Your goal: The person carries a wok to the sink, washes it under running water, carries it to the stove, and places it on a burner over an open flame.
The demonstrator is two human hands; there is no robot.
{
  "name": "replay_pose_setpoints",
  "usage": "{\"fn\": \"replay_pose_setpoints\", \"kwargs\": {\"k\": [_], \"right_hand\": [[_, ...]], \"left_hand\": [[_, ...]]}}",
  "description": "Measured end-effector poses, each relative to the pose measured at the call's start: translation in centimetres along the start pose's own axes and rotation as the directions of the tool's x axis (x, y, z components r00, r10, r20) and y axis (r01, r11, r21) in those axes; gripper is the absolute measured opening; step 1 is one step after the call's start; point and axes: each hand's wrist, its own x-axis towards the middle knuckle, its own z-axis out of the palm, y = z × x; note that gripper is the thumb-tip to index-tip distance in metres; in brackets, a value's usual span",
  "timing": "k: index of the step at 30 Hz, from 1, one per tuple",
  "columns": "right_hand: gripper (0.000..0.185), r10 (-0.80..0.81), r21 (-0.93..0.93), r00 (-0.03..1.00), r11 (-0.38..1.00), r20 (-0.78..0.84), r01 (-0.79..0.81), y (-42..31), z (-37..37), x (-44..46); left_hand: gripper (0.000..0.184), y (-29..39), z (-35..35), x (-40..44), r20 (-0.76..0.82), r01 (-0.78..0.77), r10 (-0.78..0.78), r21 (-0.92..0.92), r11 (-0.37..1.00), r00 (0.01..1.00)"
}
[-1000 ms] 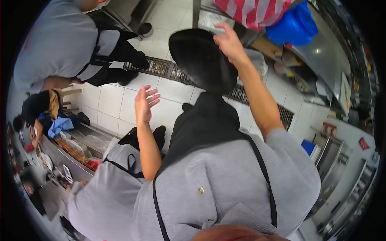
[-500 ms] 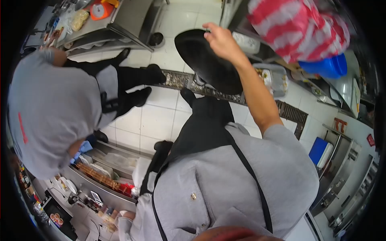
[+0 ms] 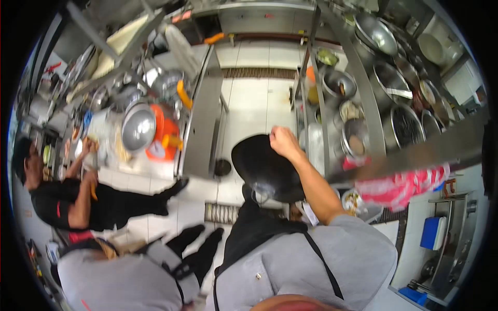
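My right hand (image 3: 284, 141) is closed on the rim or handle of a large black wok (image 3: 267, 168), at the wok's upper right edge. The wok hangs in front of my legs, over the tiled floor. Its dark surface faces me, with a shiny patch low down. My left hand is out of the frame. To the right of my right hand stands a metal shelf (image 3: 369, 103) with bowls and pots.
A steel counter (image 3: 199, 116) on the left bears a metal bowl (image 3: 139, 127) and an orange scale (image 3: 165, 132). A person in black (image 3: 78, 202) and a person in grey (image 3: 122, 277) stand at the left. A drain grate (image 3: 222, 213) crosses the floor.
The view has swung up and forward, bringing shelves and the counter in. My right hand still holds the wok. My left hand, visible and open a second ago, has left the view.
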Motion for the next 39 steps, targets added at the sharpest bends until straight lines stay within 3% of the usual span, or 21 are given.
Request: {"fn": "replay_pose_setpoints", "kwargs": {"k": [5, 6, 8, 10, 12, 13, 15, 18, 19, 20, 23, 24, 26, 28, 30, 31, 32, 34, 36, 37, 39], "right_hand": [[0.022, 0.169, 0.069, 0.981, 0.984, -0.1, -0.162, 2.4, 1.5, 11.6], [0.022, 0.176, 0.069, 0.978, 0.983, -0.113, -0.17, 2.4, 0.8, 13.6], [0.026, 0.333, 0.078, 0.938, 0.942, -0.095, -0.326, 2.7, -1.8, 16.6], [0.032, 0.42, 0.077, 0.903, 0.907, -0.085, -0.415, 4.9, -3.0, 19.8], [0.031, 0.472, 0.108, 0.882, 0.877, -0.009, -0.468, 5.5, -4.9, 23.0], [0.031, 0.475, 0.11, 0.88, 0.875, -0.005, -0.472, 5.9, -5.0, 25.2], [0.03, 0.453, 0.201, 0.89, 0.878, -0.053, -0.435, 7.0, -5.5, 30.0], [0.028, 0.405, 0.26, 0.9, 0.897, -0.162, -0.357, 10.7, -3.8, 40.0], [0.026, 0.398, 0.284, 0.904, 0.895, -0.154, -0.345, 12.4, -3.1, 43.6], [0.018, 0.35, 0.269, 0.915, 0.918, -0.202, -0.292, 13.5, -2.7, 46.8], [0.012, 0.411, 0.425, 0.897, 0.85, -0.164, -0.312, 16.4, -2.7, 56.1], [0.012, 0.415, 0.422, 0.896, 0.849, -0.156, -0.32, 17.4, -2.2, 59.4], [0.018, 0.392, 0.438, 0.899, 0.855, -0.193, -0.279, 16.8, -3.0, 65.2], [0.037, 0.412, 0.382, 0.898, 0.863, -0.151, -0.332, 11.9, -7.5, 69.0], [0.047, 0.402, 0.463, 0.916, 0.808, 0.022, -0.366, 12.5, -6.7, 75.2], [0.048, 0.29, 0.347, 0.955, 0.903, -0.062, -0.252, 11.7, -6.9, 77.2], [0.049, 0.253, 0.374, 0.967, 0.9, -0.032, -0.223, 11.3, -7.1, 79.5], [0.049, 0.27, 0.292, 0.96, 0.915, 0.075, -0.28, 9.7, -7.4, 83.9], [0.049, 0.282, 0.363, 0.958, 0.889, 0.049, -0.28, 10.3, -5.7, 88.3], [0.048, 0.223, 0.359, 0.974, 0.913, -0.046, -0.192, 10.2, -5.2, 90.0], [0.047, 0.191, 0.368, 0.981, 0.912, 0.007, -0.181, 9.1, -4.3, 94.0]], "left_hand": [[0.058, 17.7, -5.2, 5.7, -0.042, -0.298, 0.318, 0.251, 0.921, 0.947], [0.058, 27.1, -4.9, 1.9, -0.052, -0.358, 0.384, 0.265, 0.895, 0.922], [0.052, 36.2, -4.6, 4.5, -0.06, -0.537, 0.607, 0.401, 0.742, 0.793], [0.051, 45.3, -3.1, 6.1, 0.051, -0.656, 0.744, 0.513, 0.553, 0.667], [0.049, 52.2, -1.2, 10.0, 0.194, -0.773, 0.787, 0.426, 0.47, 0.586], [0.049, 55.7, -0.2, 11.4, 0.197, -0.771, 0.784, 0.43, 0.471, 0.589], [0.045, 62.2, 2.8, 14.0, 0.379, -0.812, 0.721, 0.198, 0.548, 0.58], [0.039, 72.1, 7.1, 16.0, 0.38, -0.863, 0.776, 0.191, 0.467, 0.504], [0.033, 74.6, 9.0, 17.7, 0.309, -0.926, 0.873, 0.161, 0.343, 0.377], [0.033, 78.1, 10.5, 18.6, 0.31, -0.928, 0.875, 0.156, 0.338, 0.371], [0.034, 85.8, 14.1, 21.8, 0.348, -0.741, 0.798, -0.313, 0.594, 0.493], [0.034, 88.1, 14.9, 24.3, 0.349, -0.734, 0.793, -0.315, 0.602, 0.5], [0.04, 93.4, 16.8, 29.0, 0.378, -0.48, 0.62, -0.405, 0.778, 0.687], [0.052, 99.2, 17.3, 31.6, 0.313, -0.447, 0.582, -0.409, 0.795, 0.75], [0.06, 104.8, 17.6, 34.6, 0.258, -0.449, 0.582, -0.427, 0.785, 0.772], [0.06, 107.2, 17.7, 36.8, 0.25, -0.473, 0.619, -0.455, 0.754, 0.745], [0.059, 109.3, 17.8, 39.0, 0.249, -0.487, 0.646, -0.481, 0.729, 0.722], [0.054, 113.9, 18.0, 42.2, 0.285, -0.327, 0.591, -0.617, 0.716, 0.755], [0.049, 117.8, 17.3, 46.8, 0.365, -0.059, 0.439, -0.71, 0.702, 0.821], [0.045, 119.7, 16.7, 47.9, 0.39, 0.026, 0.396, -0.739, 0.673, 0.831], [0.039, 122.0, 17.0, 57.1, 0.463, 0.118, 0.44, -0.78, 0.615, 0.769]]}}
